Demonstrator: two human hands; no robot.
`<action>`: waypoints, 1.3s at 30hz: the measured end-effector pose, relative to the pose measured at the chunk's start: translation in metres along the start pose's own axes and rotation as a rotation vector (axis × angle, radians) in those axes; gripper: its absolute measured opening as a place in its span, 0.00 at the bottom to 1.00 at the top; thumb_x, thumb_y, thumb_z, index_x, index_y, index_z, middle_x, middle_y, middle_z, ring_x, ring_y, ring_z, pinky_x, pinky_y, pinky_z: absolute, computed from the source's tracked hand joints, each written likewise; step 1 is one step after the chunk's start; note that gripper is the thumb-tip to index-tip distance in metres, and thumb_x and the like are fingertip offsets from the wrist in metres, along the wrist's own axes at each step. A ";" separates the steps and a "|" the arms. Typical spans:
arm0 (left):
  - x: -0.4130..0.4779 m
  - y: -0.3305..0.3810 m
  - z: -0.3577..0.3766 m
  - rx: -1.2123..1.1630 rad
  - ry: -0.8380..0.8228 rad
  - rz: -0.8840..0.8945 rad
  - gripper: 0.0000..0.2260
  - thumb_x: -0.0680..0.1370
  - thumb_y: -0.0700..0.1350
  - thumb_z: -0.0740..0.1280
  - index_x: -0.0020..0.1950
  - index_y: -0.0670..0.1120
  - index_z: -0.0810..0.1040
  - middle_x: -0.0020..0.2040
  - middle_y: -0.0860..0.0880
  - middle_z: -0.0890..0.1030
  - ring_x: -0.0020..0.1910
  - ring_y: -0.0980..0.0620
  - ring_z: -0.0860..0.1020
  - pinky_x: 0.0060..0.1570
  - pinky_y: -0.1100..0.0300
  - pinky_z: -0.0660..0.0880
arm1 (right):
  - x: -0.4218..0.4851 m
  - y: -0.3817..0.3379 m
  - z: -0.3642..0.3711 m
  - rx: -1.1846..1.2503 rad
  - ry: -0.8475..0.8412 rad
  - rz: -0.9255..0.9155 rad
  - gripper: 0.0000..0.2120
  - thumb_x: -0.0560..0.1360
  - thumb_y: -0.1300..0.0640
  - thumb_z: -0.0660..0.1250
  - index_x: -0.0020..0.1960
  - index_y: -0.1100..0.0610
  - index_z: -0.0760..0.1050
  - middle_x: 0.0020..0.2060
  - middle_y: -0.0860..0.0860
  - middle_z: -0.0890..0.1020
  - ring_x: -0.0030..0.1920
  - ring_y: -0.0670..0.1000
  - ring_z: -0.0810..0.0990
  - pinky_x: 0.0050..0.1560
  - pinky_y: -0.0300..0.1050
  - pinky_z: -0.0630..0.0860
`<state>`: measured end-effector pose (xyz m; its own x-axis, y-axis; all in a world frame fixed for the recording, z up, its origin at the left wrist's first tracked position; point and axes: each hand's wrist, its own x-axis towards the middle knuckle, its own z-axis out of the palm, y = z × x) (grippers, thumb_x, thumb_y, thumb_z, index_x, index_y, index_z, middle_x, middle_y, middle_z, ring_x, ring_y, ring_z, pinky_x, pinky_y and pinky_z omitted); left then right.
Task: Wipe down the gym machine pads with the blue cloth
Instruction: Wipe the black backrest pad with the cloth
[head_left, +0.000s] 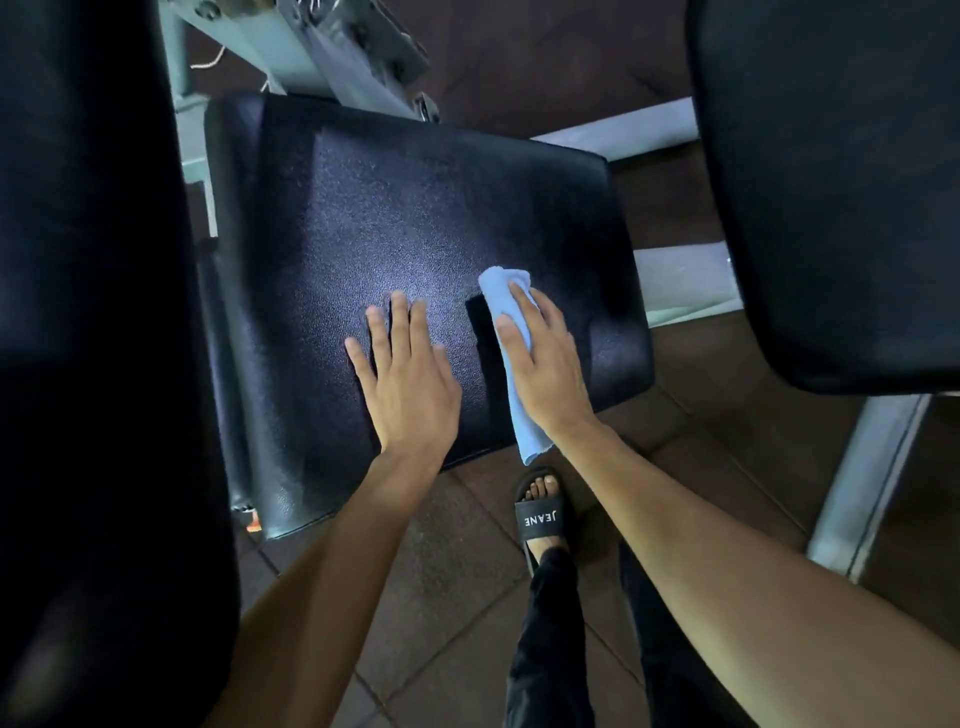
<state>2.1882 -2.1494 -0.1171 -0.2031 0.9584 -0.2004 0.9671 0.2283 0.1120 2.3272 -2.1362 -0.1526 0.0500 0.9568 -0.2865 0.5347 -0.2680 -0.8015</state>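
A black padded seat (395, 208) of the gym machine fills the middle of the head view. My right hand (545, 364) lies flat on the folded blue cloth (501, 291) and presses it onto the seat's right half; the cloth's lower end (530, 441) hangs over the front edge. My left hand (408, 374) rests palm down on the seat beside it, fingers spread, holding nothing. The two hands are a short gap apart.
A tall black pad (93, 312) rises close on the left and another black pad (841, 182) on the right. The pale metal frame (670, 280) runs behind and under the seat. My foot in a black slide (540, 514) stands on the brown tiled floor.
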 end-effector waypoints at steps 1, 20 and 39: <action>-0.003 0.006 -0.007 -0.020 -0.012 0.006 0.23 0.83 0.47 0.54 0.79 0.47 0.57 0.80 0.49 0.55 0.79 0.46 0.49 0.76 0.42 0.43 | -0.004 -0.005 -0.008 0.043 0.008 0.011 0.22 0.82 0.44 0.53 0.75 0.46 0.62 0.74 0.49 0.64 0.69 0.55 0.68 0.72 0.50 0.63; -0.104 0.129 -0.210 0.029 -0.178 0.498 0.21 0.84 0.46 0.53 0.77 0.47 0.60 0.78 0.48 0.61 0.78 0.46 0.55 0.76 0.44 0.51 | -0.164 -0.103 -0.213 0.260 0.300 0.170 0.20 0.82 0.46 0.55 0.70 0.53 0.69 0.63 0.48 0.74 0.63 0.48 0.74 0.66 0.51 0.71; -0.339 0.247 -0.288 0.143 -0.197 1.564 0.18 0.81 0.48 0.56 0.70 0.48 0.69 0.69 0.47 0.74 0.69 0.44 0.69 0.70 0.44 0.62 | -0.483 -0.152 -0.291 0.444 1.312 0.486 0.18 0.83 0.54 0.57 0.70 0.60 0.71 0.57 0.46 0.74 0.59 0.44 0.72 0.55 0.31 0.65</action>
<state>2.4521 -2.3684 0.2584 0.9781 0.1830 -0.0990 0.2017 -0.9510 0.2344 2.4677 -2.5251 0.2603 0.9892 0.1142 -0.0922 -0.0443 -0.3666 -0.9293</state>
